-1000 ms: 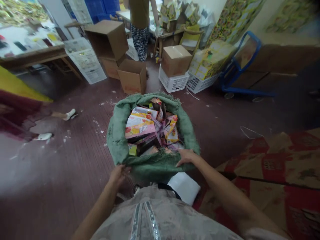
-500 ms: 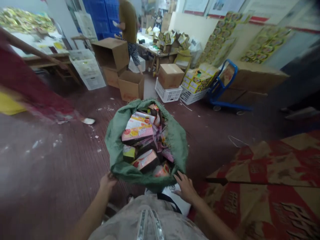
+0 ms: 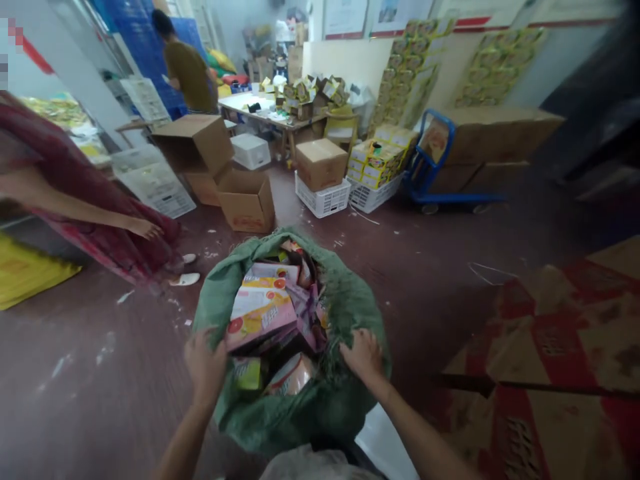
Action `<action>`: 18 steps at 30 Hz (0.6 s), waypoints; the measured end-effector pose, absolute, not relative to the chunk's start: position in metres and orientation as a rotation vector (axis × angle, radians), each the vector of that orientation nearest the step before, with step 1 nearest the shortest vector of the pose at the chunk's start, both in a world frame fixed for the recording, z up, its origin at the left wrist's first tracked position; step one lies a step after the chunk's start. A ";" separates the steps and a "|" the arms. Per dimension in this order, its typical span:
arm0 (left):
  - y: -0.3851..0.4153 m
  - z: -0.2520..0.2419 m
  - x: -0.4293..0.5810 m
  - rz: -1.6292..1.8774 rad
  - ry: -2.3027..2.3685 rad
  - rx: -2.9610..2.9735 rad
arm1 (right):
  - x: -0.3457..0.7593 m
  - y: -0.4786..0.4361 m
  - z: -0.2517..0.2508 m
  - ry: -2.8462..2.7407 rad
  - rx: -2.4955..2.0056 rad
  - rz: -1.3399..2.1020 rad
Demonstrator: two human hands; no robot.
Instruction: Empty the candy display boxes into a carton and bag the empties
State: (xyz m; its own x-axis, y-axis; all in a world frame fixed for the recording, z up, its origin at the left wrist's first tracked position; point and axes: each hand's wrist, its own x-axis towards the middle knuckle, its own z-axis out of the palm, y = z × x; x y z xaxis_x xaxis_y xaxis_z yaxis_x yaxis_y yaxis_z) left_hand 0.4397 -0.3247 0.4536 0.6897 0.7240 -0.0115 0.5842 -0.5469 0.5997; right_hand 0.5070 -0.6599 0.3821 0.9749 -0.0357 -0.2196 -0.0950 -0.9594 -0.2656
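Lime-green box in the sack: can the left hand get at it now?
Probably yes: the left hand is on the sack's rim, right beside the lime-green box, and only that rim seems to lie between them.

Dark reddish-brown floor, white scraps scattered on it. Pale cream back wall; white posters with red bands along its upper part. White tabletop on wooden legs, yellow chair just beside. Light dim, right edge darkest.

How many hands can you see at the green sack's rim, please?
2: the left hand at the left of the green sack, and the right hand at its right. No other hand shows there.
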 end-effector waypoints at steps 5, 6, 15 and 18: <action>-0.394 0.462 0.564 -0.288 0.580 2.493 | 0.477 -0.683 0.368 -0.062 -2.631 0.745; -0.413 0.458 0.584 -0.370 0.511 2.510 | 0.463 -0.695 0.369 -0.191 -2.571 0.748; -0.519 0.405 0.662 -0.609 0.523 2.539 | 0.333 -0.834 0.351 0.295 -2.040 0.636; -0.518 0.398 0.677 -0.630 0.534 2.442 | 0.333 -0.843 0.340 0.768 -1.580 0.552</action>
